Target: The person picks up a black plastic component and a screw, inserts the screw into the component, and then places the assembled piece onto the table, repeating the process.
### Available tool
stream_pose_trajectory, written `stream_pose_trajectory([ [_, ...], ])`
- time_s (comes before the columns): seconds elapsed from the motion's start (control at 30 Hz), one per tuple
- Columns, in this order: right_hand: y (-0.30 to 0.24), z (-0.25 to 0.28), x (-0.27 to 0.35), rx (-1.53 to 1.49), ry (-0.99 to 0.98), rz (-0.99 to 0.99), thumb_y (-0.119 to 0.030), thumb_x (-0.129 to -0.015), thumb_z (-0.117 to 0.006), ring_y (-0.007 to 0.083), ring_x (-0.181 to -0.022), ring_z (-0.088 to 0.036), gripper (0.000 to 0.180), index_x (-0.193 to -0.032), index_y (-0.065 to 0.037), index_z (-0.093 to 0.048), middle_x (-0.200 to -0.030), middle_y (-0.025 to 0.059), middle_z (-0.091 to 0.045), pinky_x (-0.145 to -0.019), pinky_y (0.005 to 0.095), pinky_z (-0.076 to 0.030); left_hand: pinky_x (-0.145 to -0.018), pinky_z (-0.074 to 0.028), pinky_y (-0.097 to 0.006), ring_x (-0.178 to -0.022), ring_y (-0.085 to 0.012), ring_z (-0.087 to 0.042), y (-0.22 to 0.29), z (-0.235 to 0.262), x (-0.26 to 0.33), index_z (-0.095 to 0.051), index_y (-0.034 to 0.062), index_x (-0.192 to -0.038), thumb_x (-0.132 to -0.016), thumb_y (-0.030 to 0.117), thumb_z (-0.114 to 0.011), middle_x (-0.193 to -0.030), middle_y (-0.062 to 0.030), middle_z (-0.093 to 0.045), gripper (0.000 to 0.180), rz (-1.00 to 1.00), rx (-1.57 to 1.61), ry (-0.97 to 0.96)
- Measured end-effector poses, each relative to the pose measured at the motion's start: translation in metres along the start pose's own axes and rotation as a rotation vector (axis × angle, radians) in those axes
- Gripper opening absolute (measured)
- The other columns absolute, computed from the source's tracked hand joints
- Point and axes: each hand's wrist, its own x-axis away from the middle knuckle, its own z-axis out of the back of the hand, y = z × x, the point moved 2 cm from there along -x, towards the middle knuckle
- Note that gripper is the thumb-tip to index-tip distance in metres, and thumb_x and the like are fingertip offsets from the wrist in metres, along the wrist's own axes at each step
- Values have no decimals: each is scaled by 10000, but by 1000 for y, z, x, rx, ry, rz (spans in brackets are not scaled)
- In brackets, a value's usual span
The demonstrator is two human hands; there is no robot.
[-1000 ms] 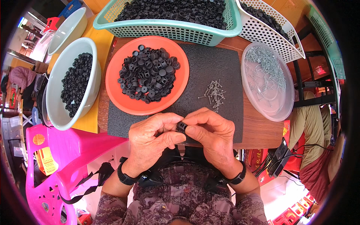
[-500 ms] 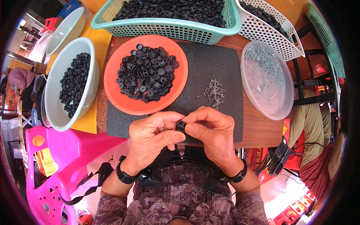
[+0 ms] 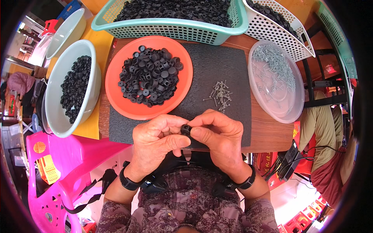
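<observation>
1. The right hand (image 3: 217,134) pinches a small black part (image 3: 186,130) between thumb and forefinger; the left hand (image 3: 157,136) closes on its other side, probably to steady it. Whether the left fingers hide anything else, I cannot tell.
2. The part is held above the near edge of the black mat (image 3: 210,58), between both hands, with a hole facing up, presumably so it can be seen.
3. A loose pile of screws (image 3: 221,95) lies on the mat just beyond the right hand, likely for easy picking up.
4. The orange plate (image 3: 114,89) of black pieces (image 3: 151,77) sits beyond the left hand, partly on the mat, seemingly within reach.
5. The clear tub (image 3: 268,103) of more screws and the green basket (image 3: 171,29) stand farther out on the surface (image 3: 260,136), perhaps as bulk stock.
</observation>
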Motion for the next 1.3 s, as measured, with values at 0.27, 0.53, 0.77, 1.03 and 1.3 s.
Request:
stream_pose_trajectory([
  [0.27,-3,-2,1,225,24,154,95,-801,-681,78,-718,-550,142,-913,10,-703,-800,24,-596,-610,221,-434,-480,-480,-196,-563,-101,-610,-1,1,-1,-633,-71,-1039,-784,-57,-738,-789,-98,-665,277,-5,-19,-27],
  [0.53,-9,-3,3,387,30,241,87,-783,-695,149,-717,-580,162,-917,-3,-701,-790,53,-621,-631,267,-455,-503,-473,-183,-580,-81,-588,-2,0,1,-624,-62,-1063,-820,4,-733,-797,-68,-648,275,-43,-86,-46],
  [0.77,-12,-5,8,479,40,415,76,-771,-710,210,-746,-601,222,-973,-16,-703,-826,76,-653,-665,303,-474,-505,-450,-172,-608,-18,-509,-7,-4,2,-626,-28,-1086,-840,75,-736,-778,7,-587,288,-144,-157,-47],
  [1.03,-16,-4,13,660,-4,474,35,-832,-683,183,-769,-590,209,-1035,-3,-706,-878,78,-671,-683,285,-476,-525,-458,-174,-633,-20,-517,-13,-2,4,-575,-28,-1070,-883,136,-706,-807,-3,-600,280,-128,-94,-99],
  [1.3,-18,-6,16,582,-124,410,-94,-745,-785,284,-806,-574,466,-1152,53,-613,-936,144,-623,-666,363,-478,-550,-460,-183,-661,-34,-520,-14,0,5,-554,-17,-1032,-906,150,-685,-835,-10,-597,247,-173,-93,-97],
])
